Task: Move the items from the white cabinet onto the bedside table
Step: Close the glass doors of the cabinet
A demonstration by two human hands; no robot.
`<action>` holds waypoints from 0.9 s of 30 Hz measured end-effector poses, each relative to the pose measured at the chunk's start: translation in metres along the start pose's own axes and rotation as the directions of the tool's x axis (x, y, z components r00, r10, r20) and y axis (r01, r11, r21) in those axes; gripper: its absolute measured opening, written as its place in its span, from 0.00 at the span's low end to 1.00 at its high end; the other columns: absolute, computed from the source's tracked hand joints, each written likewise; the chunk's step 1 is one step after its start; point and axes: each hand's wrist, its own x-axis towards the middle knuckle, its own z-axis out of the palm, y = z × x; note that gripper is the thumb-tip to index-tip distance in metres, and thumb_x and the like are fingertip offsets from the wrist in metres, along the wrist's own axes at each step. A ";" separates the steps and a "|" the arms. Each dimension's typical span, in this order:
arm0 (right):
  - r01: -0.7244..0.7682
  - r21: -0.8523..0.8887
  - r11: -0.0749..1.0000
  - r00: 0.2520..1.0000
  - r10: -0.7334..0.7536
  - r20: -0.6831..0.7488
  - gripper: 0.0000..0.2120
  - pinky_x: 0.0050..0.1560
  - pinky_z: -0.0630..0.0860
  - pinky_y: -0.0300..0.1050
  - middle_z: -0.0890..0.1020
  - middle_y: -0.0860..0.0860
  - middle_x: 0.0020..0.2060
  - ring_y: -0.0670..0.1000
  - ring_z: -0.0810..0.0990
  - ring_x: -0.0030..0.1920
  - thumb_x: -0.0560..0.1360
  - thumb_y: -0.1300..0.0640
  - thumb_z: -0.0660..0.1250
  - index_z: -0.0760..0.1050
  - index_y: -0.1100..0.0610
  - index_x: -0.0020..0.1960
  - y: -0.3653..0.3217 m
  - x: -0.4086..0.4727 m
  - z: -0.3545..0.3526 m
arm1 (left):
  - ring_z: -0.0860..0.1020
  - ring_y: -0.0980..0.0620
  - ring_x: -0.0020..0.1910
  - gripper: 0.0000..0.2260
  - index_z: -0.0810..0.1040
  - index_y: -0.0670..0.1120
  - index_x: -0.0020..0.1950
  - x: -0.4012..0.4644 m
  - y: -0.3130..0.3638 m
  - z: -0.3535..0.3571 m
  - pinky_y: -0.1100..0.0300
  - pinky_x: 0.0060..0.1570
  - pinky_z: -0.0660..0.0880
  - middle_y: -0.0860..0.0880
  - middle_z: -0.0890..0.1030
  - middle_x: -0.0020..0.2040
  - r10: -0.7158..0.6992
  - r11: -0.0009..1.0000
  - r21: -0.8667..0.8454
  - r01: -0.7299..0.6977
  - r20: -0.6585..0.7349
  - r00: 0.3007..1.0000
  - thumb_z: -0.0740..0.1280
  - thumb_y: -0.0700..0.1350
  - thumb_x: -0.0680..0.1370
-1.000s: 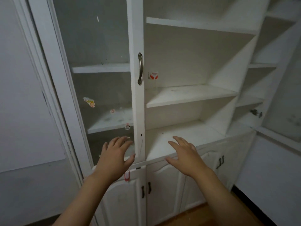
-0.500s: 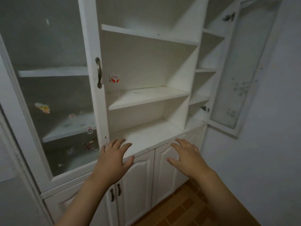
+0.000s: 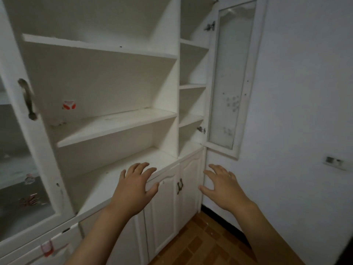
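The white cabinet (image 3: pixel 118 129) fills the left and middle of the view, its open shelves bare apart from dust. My left hand (image 3: pixel 133 190) is held out with spread fingers in front of the lowest open shelf and holds nothing. My right hand (image 3: pixel 223 188) is also spread and holds nothing; it hovers in front of the cabinet's right edge and the wall. No bedside table and no loose items are in view.
A glass door (image 3: pixel 229 77) stands swung open at the cabinet's right side. A closed glass door with a metal handle (image 3: pixel 27 98) is at the left. Lower doors (image 3: pixel 168 207) are closed. A white wall with a socket (image 3: pixel 333 161) is at the right, brown floor (image 3: pixel 206 243) below.
The view has swung to the right along the cabinet, bringing the open right door and the wall into sight. Both hands stay outstretched, spread and holding nothing.
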 end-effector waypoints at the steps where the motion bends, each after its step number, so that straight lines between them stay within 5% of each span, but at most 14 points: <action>1: -0.008 0.000 1.000 1.000 0.008 -0.004 0.35 0.81 0.44 0.58 0.52 0.47 0.84 0.50 0.48 0.83 0.80 0.30 0.56 0.58 0.45 0.82 0.019 0.002 -0.005 | 0.64 0.49 0.76 0.30 0.73 0.57 0.73 0.011 0.015 0.007 0.40 0.73 0.64 0.53 0.69 0.76 0.011 1.000 -0.005 -0.011 -0.002 1.000 0.51 0.67 0.77; 15: -0.113 -0.048 0.992 0.992 0.109 -0.069 0.33 0.81 0.47 0.58 0.56 0.47 0.83 0.50 0.50 0.83 0.80 0.32 0.58 0.62 0.46 0.81 0.252 0.028 -0.065 | 0.63 0.49 0.77 0.30 0.70 0.58 0.75 0.154 0.190 0.117 0.41 0.74 0.62 0.53 0.68 0.77 0.132 0.990 -0.043 -0.132 0.021 0.991 0.51 0.67 0.77; 23: -0.166 -0.042 0.985 0.981 0.161 -0.103 0.33 0.81 0.52 0.59 0.60 0.47 0.82 0.50 0.55 0.82 0.79 0.32 0.59 0.66 0.47 0.79 0.326 0.062 -0.060 | 0.63 0.49 0.76 0.29 0.71 0.57 0.75 0.233 0.227 0.170 0.39 0.73 0.64 0.53 0.69 0.76 0.223 0.973 -0.067 -0.220 0.042 0.974 0.51 0.67 0.77; 27: -0.185 -0.056 0.981 0.975 0.176 -0.133 0.40 0.80 0.56 0.58 0.62 0.48 0.81 0.50 0.57 0.81 0.73 0.26 0.50 0.68 0.47 0.77 0.353 0.092 -0.051 | 0.63 0.49 0.76 0.29 0.71 0.58 0.75 0.282 0.225 0.207 0.39 0.72 0.64 0.53 0.69 0.77 0.255 0.964 -0.091 -0.251 0.042 0.966 0.51 0.68 0.78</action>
